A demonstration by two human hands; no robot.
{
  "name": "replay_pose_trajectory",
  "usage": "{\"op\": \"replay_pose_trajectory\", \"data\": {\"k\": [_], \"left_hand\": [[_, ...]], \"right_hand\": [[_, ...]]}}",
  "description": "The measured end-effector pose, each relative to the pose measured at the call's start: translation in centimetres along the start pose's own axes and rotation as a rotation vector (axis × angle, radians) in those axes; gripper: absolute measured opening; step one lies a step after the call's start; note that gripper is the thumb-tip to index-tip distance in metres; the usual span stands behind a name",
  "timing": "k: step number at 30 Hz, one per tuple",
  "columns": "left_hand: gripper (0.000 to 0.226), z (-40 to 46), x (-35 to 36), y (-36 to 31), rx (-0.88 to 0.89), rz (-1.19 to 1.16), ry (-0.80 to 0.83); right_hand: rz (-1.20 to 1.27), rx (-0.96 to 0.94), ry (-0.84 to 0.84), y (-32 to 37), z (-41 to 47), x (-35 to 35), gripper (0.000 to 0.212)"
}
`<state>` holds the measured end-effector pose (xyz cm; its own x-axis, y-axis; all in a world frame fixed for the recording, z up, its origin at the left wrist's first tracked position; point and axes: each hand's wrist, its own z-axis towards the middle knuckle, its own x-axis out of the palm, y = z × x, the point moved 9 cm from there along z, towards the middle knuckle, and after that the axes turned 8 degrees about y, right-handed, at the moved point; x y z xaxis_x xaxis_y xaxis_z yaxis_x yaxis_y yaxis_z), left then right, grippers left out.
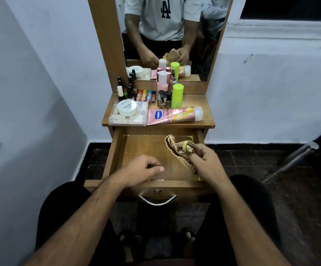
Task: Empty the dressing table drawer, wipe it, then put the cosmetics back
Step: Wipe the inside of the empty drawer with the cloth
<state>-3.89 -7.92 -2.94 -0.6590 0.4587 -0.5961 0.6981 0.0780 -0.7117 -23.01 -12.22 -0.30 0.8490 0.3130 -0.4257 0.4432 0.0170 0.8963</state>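
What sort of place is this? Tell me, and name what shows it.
Most likely a bedroom or dressing corner at home. A narrow wooden dressing table stands against the wall with a tall mirror on it, cosmetics such as the pink lotion tube crowd its top, and its drawer is pulled open.

The drawer [146, 148] is brown wood with a smooth, faintly shiny bottom, and its front carries a curved handle [157, 200] of polished metal. The cloth [180, 148], which the right hand [206, 163] grips, is a soft woven fabric in a brown and cream check, matt and crumpled. On the wooden tabletop [203, 120], near its front edge, lies a pink tube [173, 115] of glossy plastic with a frosted cap. Beside it sits a clear plastic box [128, 115] with a white plastic jar [127, 107] on top. A lime-green bottle [177, 95] looks matt plastic. The small nail polish bottles [164, 99] look like glass with shiny caps.
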Motion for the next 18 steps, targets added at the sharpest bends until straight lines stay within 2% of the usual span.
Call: {"op": "replay_pose_trajectory", "data": {"k": [4, 7, 9, 12, 18], "left_hand": [[0.019, -3.7, -5.5, 3.5, -0.079, 0.071, -0.362], [0.022, -6.8, -9.1, 5.7, -0.156, 0.115, -0.679], [0.027, -7.8, -10.6, 7.3, -0.231, 0.076, -0.796], [0.042, -6.9, -9.9, 10.4, -0.380, -0.030, -0.670], [0.040, -6.0, -8.5, 11.1, -0.360, -0.087, -0.574]], "right_hand": [[-0.312, 0.012, 0.080, -0.1, -0.3, 2.3, 0.006], [-0.425, 0.019, 0.104, -0.1, 0.0, 3.0, 0.001], [-0.466, 0.024, 0.094, 0.0, 0.1, 3.1, 0.004], [-0.520, 0.031, 0.086, -0.1, 0.1, 3.3, 0.006], [-0.465, -0.021, 0.070, 2.3, 1.7, 4.2, 0.008]]}}
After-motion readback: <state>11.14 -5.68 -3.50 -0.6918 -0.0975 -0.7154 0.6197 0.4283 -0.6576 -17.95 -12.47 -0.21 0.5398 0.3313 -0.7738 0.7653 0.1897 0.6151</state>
